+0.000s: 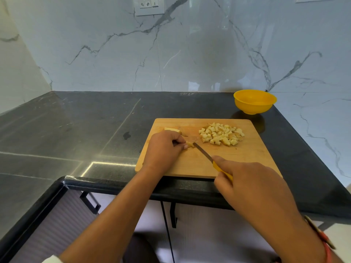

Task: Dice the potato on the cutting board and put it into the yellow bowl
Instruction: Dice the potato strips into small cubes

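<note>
While my left hand (163,149) pinches a potato piece (190,144), half hidden, toward the cutting board's (247,154) left edge, my right hand (252,185) grips the knife (203,151), handle mostly covered.

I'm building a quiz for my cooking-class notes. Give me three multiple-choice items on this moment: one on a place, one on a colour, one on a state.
1. Where is the pile of diced potato? A: in a pan. B: on the cutting board. C: on a plate.
2. What colour is the knife handle? A: black. B: red. C: yellow.
3. What is the left hand doing? A: holding a potato piece on the board. B: lying flat and idle. C: lifting a cup.
Answers: 1 B, the dice sit on the board's far right part. 2 C, yellow shows under the right hand gripping it. 3 A, its fingers curl onto the piece at the blade's tip.
</note>
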Action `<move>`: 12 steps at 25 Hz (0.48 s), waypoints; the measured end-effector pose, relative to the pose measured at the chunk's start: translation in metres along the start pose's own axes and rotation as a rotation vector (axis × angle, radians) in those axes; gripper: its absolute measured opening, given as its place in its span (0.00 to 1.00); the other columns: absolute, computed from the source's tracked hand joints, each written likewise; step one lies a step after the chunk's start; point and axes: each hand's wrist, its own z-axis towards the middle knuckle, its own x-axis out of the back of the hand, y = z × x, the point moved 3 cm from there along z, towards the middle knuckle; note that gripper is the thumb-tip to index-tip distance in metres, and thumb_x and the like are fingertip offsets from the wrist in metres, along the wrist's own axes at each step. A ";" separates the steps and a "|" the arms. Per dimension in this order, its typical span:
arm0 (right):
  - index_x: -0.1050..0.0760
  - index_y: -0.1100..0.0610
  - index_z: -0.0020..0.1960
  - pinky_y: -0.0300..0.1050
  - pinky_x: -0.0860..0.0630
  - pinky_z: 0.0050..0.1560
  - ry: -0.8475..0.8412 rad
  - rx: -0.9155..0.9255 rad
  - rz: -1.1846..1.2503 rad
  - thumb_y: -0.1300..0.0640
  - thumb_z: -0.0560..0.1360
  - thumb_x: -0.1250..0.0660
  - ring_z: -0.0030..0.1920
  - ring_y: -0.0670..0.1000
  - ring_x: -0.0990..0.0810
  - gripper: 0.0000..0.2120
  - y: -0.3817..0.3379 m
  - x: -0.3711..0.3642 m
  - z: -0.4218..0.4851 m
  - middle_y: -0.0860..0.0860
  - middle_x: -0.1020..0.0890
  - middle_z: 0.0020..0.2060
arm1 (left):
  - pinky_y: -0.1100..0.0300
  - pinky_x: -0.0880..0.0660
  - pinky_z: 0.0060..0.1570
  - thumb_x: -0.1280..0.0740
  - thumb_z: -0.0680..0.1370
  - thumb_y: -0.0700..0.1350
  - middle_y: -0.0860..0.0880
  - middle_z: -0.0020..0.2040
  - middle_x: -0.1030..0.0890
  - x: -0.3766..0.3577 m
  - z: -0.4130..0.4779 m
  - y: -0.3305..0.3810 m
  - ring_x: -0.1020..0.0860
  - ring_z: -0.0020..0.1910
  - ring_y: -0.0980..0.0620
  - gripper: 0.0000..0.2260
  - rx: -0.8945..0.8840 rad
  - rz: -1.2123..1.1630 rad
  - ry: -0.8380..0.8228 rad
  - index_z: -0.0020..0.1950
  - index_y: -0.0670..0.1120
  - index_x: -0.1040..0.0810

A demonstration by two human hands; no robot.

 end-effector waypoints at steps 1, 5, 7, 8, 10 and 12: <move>0.42 0.34 0.74 0.41 0.24 0.36 0.029 0.002 0.003 0.44 0.80 0.48 0.34 0.46 0.27 0.23 -0.001 0.001 0.000 0.43 0.28 0.30 | 0.78 0.36 0.44 0.26 0.74 0.47 0.56 0.47 0.17 0.000 0.000 0.000 0.24 0.45 0.62 0.05 -0.003 -0.002 0.002 0.49 0.50 0.15; 0.41 0.35 0.74 0.41 0.25 0.36 0.056 0.011 0.036 0.45 0.80 0.47 0.35 0.46 0.27 0.23 -0.009 -0.001 0.013 0.44 0.27 0.32 | 0.75 0.32 0.46 0.26 0.75 0.47 0.56 0.46 0.17 0.000 -0.001 -0.001 0.23 0.45 0.62 0.06 -0.013 -0.019 0.004 0.51 0.50 0.14; 0.40 0.35 0.74 0.43 0.23 0.38 0.055 0.013 0.050 0.45 0.80 0.47 0.36 0.46 0.27 0.23 -0.014 -0.006 0.022 0.43 0.26 0.33 | 0.71 0.27 0.50 0.26 0.75 0.46 0.58 0.45 0.17 0.001 -0.003 -0.003 0.22 0.44 0.63 0.05 -0.016 -0.044 0.009 0.50 0.51 0.15; 0.40 0.35 0.74 0.43 0.23 0.38 0.053 0.015 0.054 0.45 0.80 0.46 0.36 0.46 0.26 0.23 -0.016 -0.009 0.025 0.43 0.26 0.33 | 0.69 0.25 0.50 0.26 0.74 0.45 0.58 0.44 0.17 0.002 -0.003 -0.003 0.22 0.43 0.64 0.05 -0.018 -0.060 0.017 0.50 0.51 0.16; 0.39 0.35 0.74 0.44 0.22 0.39 0.045 0.020 0.060 0.44 0.79 0.46 0.36 0.46 0.26 0.23 -0.019 -0.014 0.030 0.42 0.26 0.34 | 0.70 0.24 0.48 0.25 0.73 0.42 0.58 0.40 0.18 0.003 -0.003 -0.005 0.21 0.42 0.65 0.07 -0.021 -0.091 0.037 0.48 0.51 0.20; 0.39 0.35 0.74 0.45 0.22 0.40 0.026 0.025 0.058 0.44 0.79 0.46 0.38 0.46 0.26 0.23 -0.021 -0.016 0.032 0.42 0.27 0.34 | 0.69 0.24 0.47 0.25 0.73 0.41 0.57 0.37 0.18 0.003 -0.002 -0.006 0.21 0.41 0.65 0.10 -0.013 -0.101 0.045 0.48 0.50 0.23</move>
